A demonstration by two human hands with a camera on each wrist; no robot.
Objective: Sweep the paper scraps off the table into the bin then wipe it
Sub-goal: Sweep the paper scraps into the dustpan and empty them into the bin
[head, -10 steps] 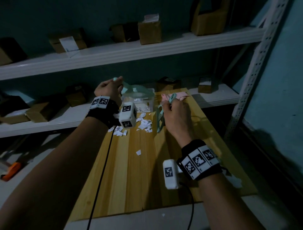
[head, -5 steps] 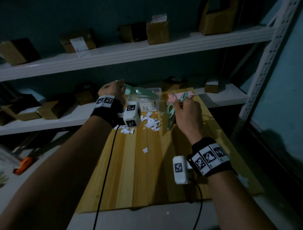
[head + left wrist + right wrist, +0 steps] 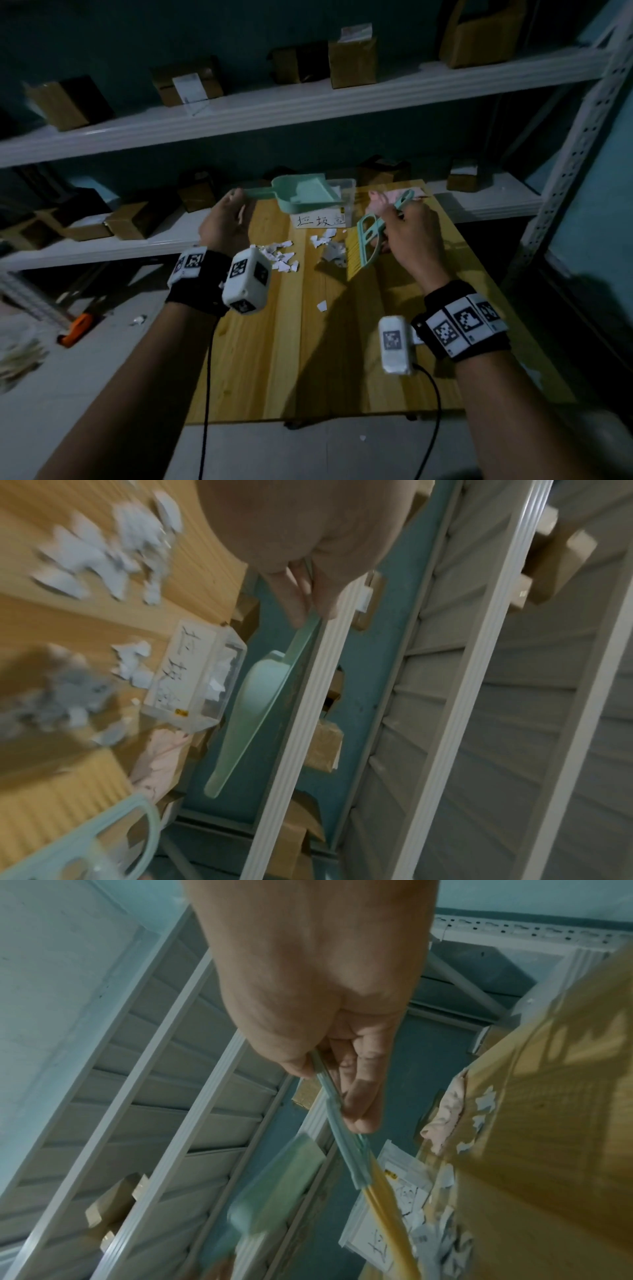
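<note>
Gripping the dustpan (image 3: pixel 305 193) handle, the left hand (image 3: pixel 224 222) held it over the bin (image 3: pixel 346 205); the right hand (image 3: pixel 412 236) clasped the brush (image 3: pixel 368 243) beside paper scraps (image 3: pixel 284 255) on the table (image 3: pixel 308 359). Best practice, judging here: lower the pan flat, then sweep gently inward.

White shelving (image 3: pixel 308 102) behind the counter, two tiers. Upper shelf: brown cardboard boxes (image 3: pixel 352 61) in a row, one with a white label (image 3: pixel 186 87). Lower shelf (image 3: pixel 102 245): more boxes (image 3: pixel 130 219) left of the counter's far-left corner (some lying open, too dim to say more), one small box (image 3: pixel 462 174) past the far-right corner. Perforated upright post (image 3: pixel 579 137) on the right. Orange tool (image 3: pixel 77 329) on the floor, left of the counter.
</note>
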